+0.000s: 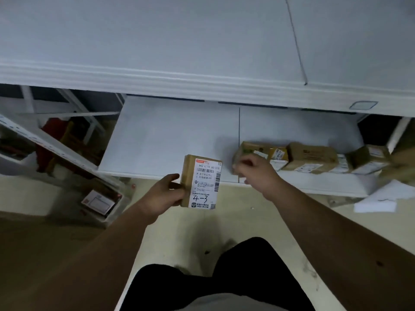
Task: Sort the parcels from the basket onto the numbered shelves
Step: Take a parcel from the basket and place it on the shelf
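My left hand [167, 194] grips a small brown parcel [202, 181] by its left edge, upright in front of the lower white shelf [161, 140]. Its white label carries a handwritten "4-3". My right hand [252, 170] reaches to the left end of a row of brown parcels on that shelf. Its fingers curl over the front corner of the leftmost parcel [262, 151]; the hand is blurred. A clear basket [116, 198] with a red-and-white labelled parcel [98, 202] stands on the floor at the left.
More brown boxes [314, 158] line the shelf's right half. A wide upper shelf [179, 46] overhangs. Another white rack [51, 142] stands at the left with red items behind it. White papers [381, 198] lie on the floor at the right.
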